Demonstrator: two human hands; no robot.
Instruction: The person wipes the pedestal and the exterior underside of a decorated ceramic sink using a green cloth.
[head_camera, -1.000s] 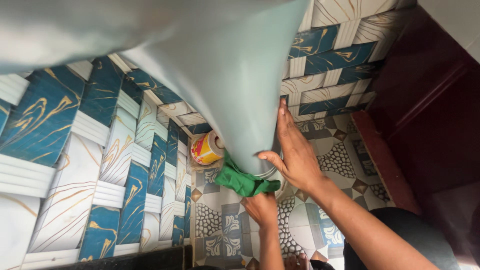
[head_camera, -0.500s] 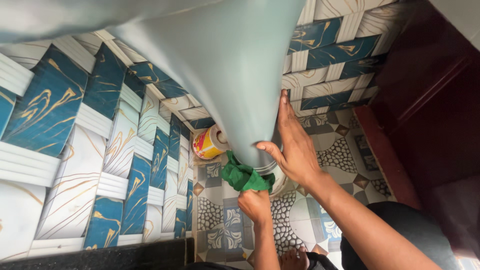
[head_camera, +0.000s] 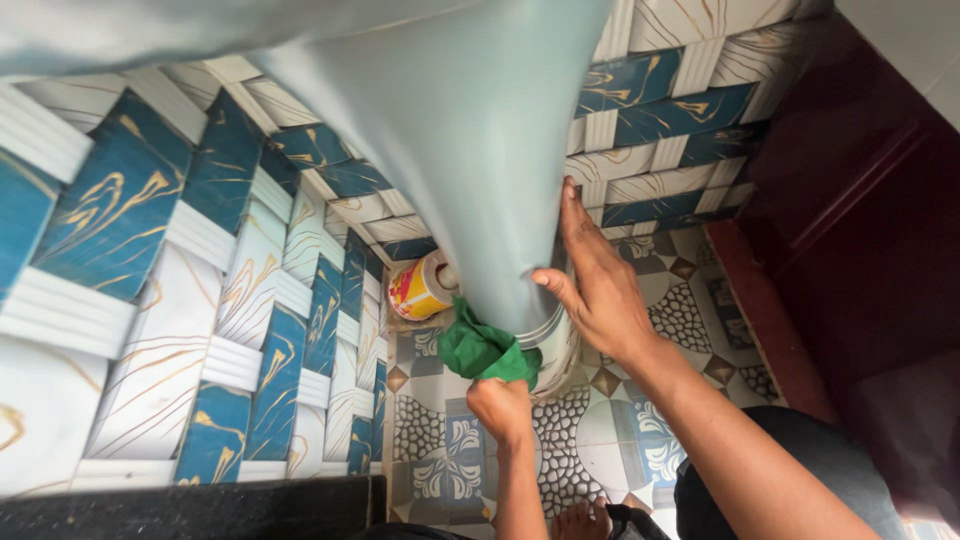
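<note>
A pale grey-green sink pedestal (head_camera: 470, 170) tapers down to a patterned tile floor. My left hand (head_camera: 502, 408) grips a bunched green cloth (head_camera: 485, 350) and presses it against the pedestal's foot. My right hand (head_camera: 598, 285) lies flat on the right side of the pedestal, fingers spread upward, thumb on its front, holding nothing.
A yellow and red round container (head_camera: 420, 287) lies on its side behind the pedestal, by the wall. Blue, white and gold wall tiles (head_camera: 200, 300) fill the left. A dark red door (head_camera: 860, 220) stands at the right. My bare toes (head_camera: 585, 520) show at the bottom edge.
My left hand has shifted the green cloth slightly left and up along the pedestal's foot. My right hand has slid a little higher on the pedestal.
</note>
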